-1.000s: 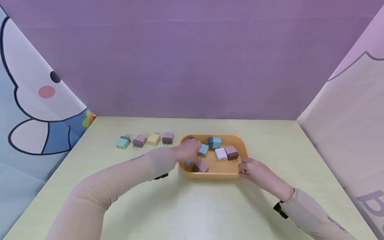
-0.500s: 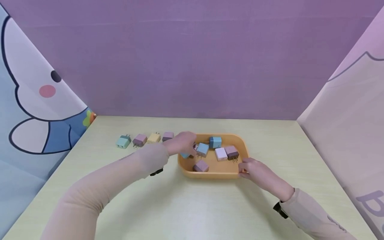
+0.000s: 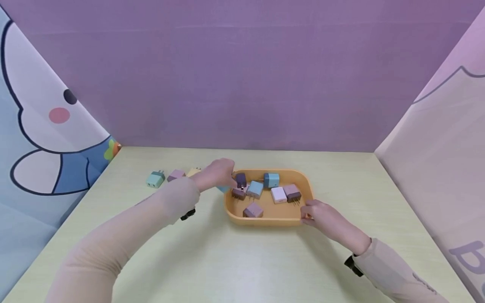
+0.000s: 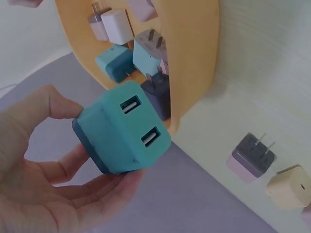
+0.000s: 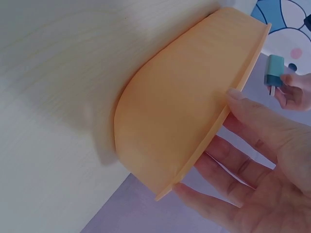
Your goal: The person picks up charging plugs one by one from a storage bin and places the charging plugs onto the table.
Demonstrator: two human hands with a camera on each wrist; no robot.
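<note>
My left hand (image 3: 217, 173) pinches a teal USB charger (image 4: 114, 138) between thumb and fingers, just past the left end of the orange tray (image 3: 269, 222). In the left wrist view, its two USB ports face the camera. My right hand (image 3: 322, 216) grips the tray's front right corner, thumb on the outer wall and fingers over the rim. Inside the tray lie several chargers, among them a white one (image 3: 278, 195), a pink and brown one (image 3: 292, 192), two blue ones, a lilac one (image 3: 253, 209) and a dark purple one (image 4: 158, 94).
Left of the tray, chargers stand in a row on the pale table (image 3: 261, 265): a mint one (image 3: 155, 180), a pink one (image 3: 176, 174), a yellow one (image 3: 193, 172) partly behind the left hand, and a purple one (image 4: 252, 158). A purple backdrop (image 3: 242, 84) rises behind.
My left hand has moved from inside the tray, up and left over its end, taking the teal charger with it. The right hand stays on the tray corner.
</note>
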